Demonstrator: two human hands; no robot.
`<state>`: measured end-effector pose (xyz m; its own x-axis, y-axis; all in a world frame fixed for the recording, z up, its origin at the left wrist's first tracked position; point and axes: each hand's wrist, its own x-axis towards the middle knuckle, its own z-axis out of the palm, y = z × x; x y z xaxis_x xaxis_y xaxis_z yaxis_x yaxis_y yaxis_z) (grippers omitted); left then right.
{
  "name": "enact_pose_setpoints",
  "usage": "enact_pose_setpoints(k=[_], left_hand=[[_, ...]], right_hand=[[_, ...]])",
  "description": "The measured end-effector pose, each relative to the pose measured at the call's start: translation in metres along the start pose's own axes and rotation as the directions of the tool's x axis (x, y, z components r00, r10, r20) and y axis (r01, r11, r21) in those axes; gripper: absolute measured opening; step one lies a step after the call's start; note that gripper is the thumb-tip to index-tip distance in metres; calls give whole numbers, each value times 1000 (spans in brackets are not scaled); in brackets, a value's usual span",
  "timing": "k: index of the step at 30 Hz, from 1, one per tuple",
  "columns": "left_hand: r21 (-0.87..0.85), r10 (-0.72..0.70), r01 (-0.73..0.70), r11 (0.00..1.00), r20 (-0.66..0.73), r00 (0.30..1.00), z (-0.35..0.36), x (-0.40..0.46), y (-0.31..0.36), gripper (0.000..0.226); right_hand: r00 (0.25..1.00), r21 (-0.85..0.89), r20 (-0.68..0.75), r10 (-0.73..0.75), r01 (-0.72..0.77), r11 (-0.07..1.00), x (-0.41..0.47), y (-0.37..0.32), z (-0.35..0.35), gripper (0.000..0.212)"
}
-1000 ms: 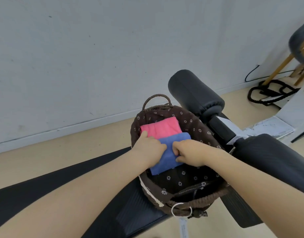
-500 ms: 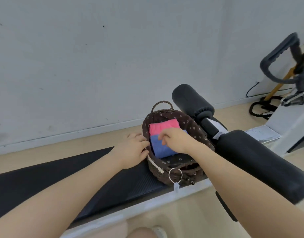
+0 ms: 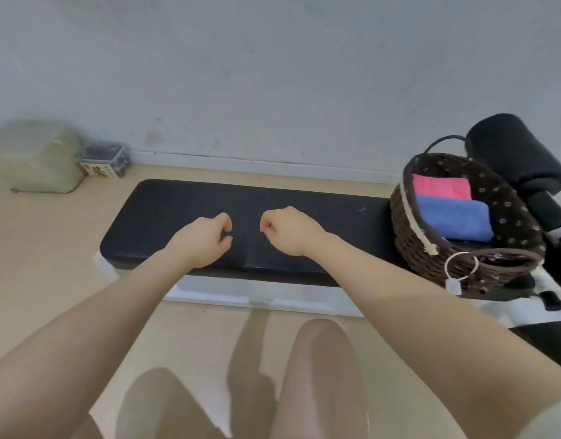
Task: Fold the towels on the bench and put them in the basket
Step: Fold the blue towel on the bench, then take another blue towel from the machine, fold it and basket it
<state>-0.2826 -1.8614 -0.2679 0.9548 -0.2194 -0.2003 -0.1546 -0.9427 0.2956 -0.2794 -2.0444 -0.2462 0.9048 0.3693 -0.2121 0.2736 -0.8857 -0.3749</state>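
Observation:
A brown woven basket with a dotted lining stands on the right end of the black padded bench. Inside it lie a folded pink towel at the back and a folded blue towel in front of it. My left hand and my right hand hover side by side over the bench's middle, well left of the basket. Both have their fingers curled in and hold nothing. No towel lies on the bench top.
Black foam rollers of the bench rise right behind the basket. On the floor at the far left stand a pale sack and a small clear box against the wall. My knees are below the bench's front edge.
Both hands have left the basket and moved left to the middle of the bench. The blue towel stays in the basket. My view has swung left and pulled back.

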Motion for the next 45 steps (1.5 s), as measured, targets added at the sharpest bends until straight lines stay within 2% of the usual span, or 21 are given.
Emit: enact_pose_setpoints(k=[2,4,7,9,11,14,16,18,20,22,25,27,30,33,37,40,45], left_hand=[[-107,-74,71,992,-23,997,0,-6,-47,23],[-203,-167,150,968,-67,984,0,-7,-93,20],[-368,-396,328,870,-125,909,-7,-15,-159,17],[-473,-516,408,781,-123,848,-29,-27,-197,18],[-523,-558,440,729,-82,826,-65,-53,-229,21],[-562,-509,383,733,-79,857,-141,-110,-276,7],[-575,-492,358,736,-91,866,-195,-151,-301,17],[-643,-564,396,655,-68,823,-257,-204,-338,18],[-712,-647,434,551,-36,762,-305,-258,-373,15],[-756,-719,463,462,-13,695,-338,-311,-405,13],[-794,-795,499,347,33,606,-368,-373,-450,4],[-779,-819,529,336,35,573,-386,-403,-490,3],[-786,-885,555,273,21,465,-411,-435,-548,7],[-794,-919,559,238,2,394,-431,-453,-600,12],[-802,-951,569,181,4,308,-462,-474,-666,14],[-767,-953,616,177,22,302,-480,-490,-718,13],[-710,-922,666,228,63,383,-501,-519,-823,18]], right_hand=[[998,-43,56,-35,37,998,34,-33,20,25],[993,0,104,-62,62,998,71,-68,41,24],[957,353,286,-34,-72,933,118,-135,56,20],[928,456,370,-42,-141,879,141,-185,50,17],[914,460,401,-70,-135,878,155,-237,36,16],[865,364,484,-134,-60,930,167,-324,-4,15],[832,245,527,-173,46,968,171,-378,-31,15],[797,124,566,-212,172,977,176,-454,-57,18],[799,74,547,-248,249,966,174,-528,-75,23],[809,113,500,-309,293,949,172,-599,-80,23],[757,155,513,-406,383,911,175,-683,-72,15],[713,165,530,-458,444,881,187,-735,-63,15],[682,179,533,-501,488,854,215,-808,-52,24],[653,237,548,-524,479,845,248,-874,-42,15],[611,352,571,-549,421,836,294,-971,-29,20],[581,390,616,-533,363,846,322,-1042,-10,16],[562,373,632,-533,382,845,360,-1151,42,9]])
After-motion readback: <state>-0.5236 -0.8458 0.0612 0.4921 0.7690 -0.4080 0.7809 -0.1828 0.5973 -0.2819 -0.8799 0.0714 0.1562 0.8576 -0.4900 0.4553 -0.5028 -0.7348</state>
